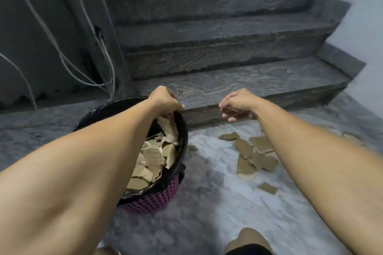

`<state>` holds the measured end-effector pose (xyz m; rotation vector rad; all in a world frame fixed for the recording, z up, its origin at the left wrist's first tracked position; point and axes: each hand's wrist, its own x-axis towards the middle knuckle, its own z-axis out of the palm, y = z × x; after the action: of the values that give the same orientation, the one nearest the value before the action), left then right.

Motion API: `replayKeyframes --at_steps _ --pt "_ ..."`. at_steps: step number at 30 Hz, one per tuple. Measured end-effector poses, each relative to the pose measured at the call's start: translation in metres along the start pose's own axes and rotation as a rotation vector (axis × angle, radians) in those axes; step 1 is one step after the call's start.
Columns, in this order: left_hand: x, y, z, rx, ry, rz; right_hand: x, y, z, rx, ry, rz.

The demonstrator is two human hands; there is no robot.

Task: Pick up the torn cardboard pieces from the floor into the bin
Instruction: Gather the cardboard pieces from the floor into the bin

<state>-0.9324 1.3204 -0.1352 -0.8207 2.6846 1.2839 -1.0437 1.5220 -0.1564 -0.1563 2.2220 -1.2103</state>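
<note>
A pink lattice bin (157, 198) lined with a black bag stands on the floor at left, holding several torn brown cardboard pieces (153, 157). My left hand (165, 99) is over the bin's far rim, fingers closed on the top edge of a cardboard piece that stands in the bin. My right hand (238, 103) hovers to the right of the bin, above the floor by the lowest step, fingers loosely curled and apart, holding nothing. More torn pieces (255, 155) lie scattered on the floor under my right forearm, one small piece (267, 188) nearer me.
Dark stone stairs (217, 47) rise straight ahead, the lowest step just behind both hands. A dark wall with hanging cables (62, 54) is at left, a pale wall at right. A larger cardboard piece (248, 238) lies at the bottom edge near my knee.
</note>
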Motion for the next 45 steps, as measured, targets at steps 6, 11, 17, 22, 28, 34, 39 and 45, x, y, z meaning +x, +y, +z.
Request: replayKeyframes --at_steps 6,11,17,22,28,34,39,45 --pt "0.027 0.044 0.080 0.024 -0.097 0.054 0.016 0.083 -0.058 -0.016 0.100 0.148" --pt "0.056 0.050 0.161 0.117 -0.267 0.015 0.035 0.155 -0.094 0.010 0.126 0.277" --pt "0.086 0.007 0.235 0.079 -0.351 -0.249 0.060 0.245 -0.104 0.029 0.125 0.451" --pt "0.119 -0.045 0.278 0.124 -0.268 -0.425 0.089 0.298 -0.102 0.006 0.199 0.521" --pt "0.160 -0.083 0.294 0.144 -0.083 -0.603 0.138 0.323 -0.120 -0.086 0.368 0.437" --pt "0.202 -0.096 0.323 0.420 0.055 -0.735 0.208 0.348 -0.148 -0.289 0.426 0.403" --pt "0.217 -0.094 0.368 0.335 0.185 -0.492 0.242 0.336 -0.138 -0.342 0.190 0.354" --pt "0.197 -0.054 0.421 0.438 -0.047 -0.036 0.226 0.328 -0.101 -0.647 0.029 0.158"
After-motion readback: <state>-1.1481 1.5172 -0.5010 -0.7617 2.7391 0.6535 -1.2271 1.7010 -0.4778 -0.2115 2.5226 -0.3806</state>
